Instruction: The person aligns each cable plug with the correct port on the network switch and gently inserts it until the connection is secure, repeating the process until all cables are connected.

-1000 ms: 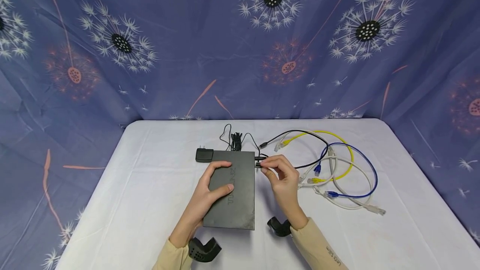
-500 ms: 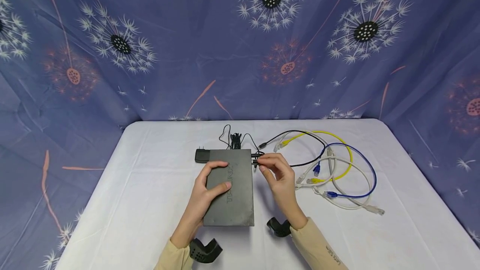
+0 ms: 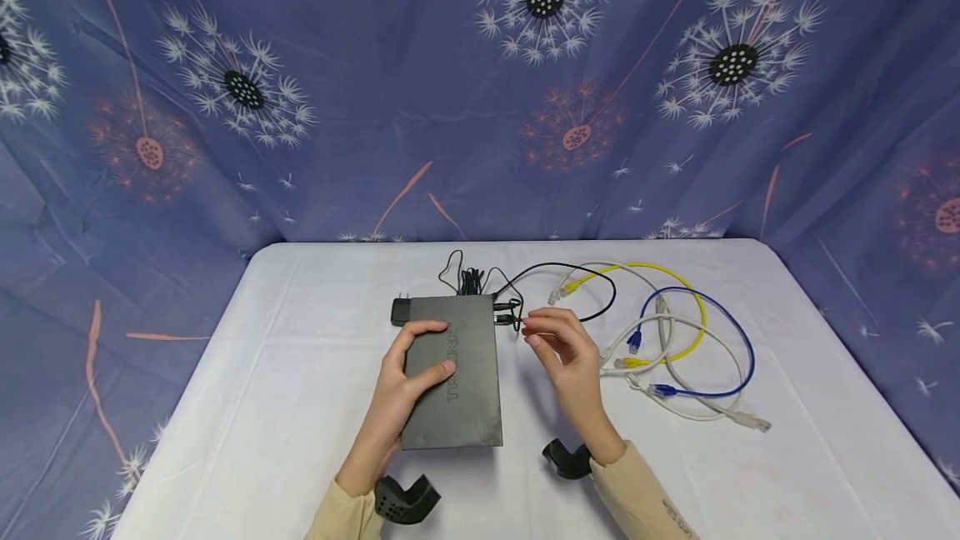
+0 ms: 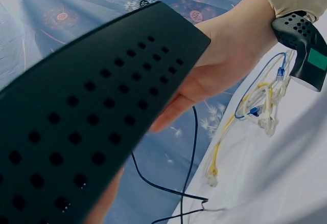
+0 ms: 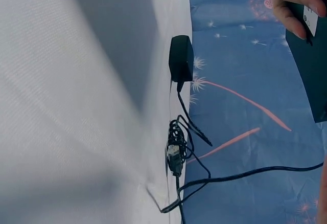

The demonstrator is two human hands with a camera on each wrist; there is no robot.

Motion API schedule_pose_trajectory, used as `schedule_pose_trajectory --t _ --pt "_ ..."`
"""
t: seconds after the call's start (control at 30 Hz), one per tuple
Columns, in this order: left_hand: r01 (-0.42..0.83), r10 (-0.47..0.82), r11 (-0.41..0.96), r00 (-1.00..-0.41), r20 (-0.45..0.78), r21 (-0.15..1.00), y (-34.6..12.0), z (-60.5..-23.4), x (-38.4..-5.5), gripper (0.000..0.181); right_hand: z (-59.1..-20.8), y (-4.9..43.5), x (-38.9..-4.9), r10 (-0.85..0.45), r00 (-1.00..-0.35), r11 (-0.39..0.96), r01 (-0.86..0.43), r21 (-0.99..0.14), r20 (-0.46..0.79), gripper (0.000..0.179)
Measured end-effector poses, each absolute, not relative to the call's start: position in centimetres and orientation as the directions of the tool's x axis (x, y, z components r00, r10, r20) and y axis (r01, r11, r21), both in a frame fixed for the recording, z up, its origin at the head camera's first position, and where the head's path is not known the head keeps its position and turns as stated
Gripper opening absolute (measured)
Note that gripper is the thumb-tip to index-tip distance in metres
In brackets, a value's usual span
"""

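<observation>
My left hand [image 3: 405,377] grips a dark grey TP-LINK box [image 3: 457,390], thumb and index finger on its top. In the left wrist view, the box's side with vent holes [image 4: 92,119] fills much of the frame. Two black plugs sit in its right edge: the upper plug [image 3: 506,307] and a network cable plug [image 3: 504,320]. Just right of that lower plug, my right hand [image 3: 570,357] pinches the black network cable [image 3: 613,294] between thumb and fingertips. The cable loops back to its free plug [image 5: 174,157], which lies by the bundled adapter cord [image 5: 176,129].
A black power adapter [image 3: 401,312] lies beyond the box's left corner. Yellow [image 3: 693,307], blue [image 3: 742,340] and grey-white network cables [image 3: 686,382] lie tangled on the right of the white table [image 3: 285,373]. A patterned curtain [image 3: 360,107] hangs behind and at both sides.
The box has shifted a little left in my left hand. My right fingertips have slid from the plug onto the cable behind it, and the black cable's loop has moved left.
</observation>
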State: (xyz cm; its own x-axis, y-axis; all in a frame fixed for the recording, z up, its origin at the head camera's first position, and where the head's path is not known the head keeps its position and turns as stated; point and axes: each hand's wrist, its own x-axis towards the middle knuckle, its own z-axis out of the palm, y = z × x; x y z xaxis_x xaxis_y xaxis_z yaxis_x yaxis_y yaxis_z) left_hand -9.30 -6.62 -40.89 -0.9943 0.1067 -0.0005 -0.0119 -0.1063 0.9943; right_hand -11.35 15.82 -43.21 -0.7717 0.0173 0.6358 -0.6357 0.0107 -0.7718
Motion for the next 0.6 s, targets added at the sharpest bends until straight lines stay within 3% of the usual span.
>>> schedule_pose_trajectory --t 0.6 --pt "-0.028 0.082 -0.117 -0.996 -0.018 0.993 -7.1 -41.2 -9.4 0.046 -43.2 19.1 -10.5 0.072 -0.802 -0.030 -0.596 -0.803 0.593 0.019"
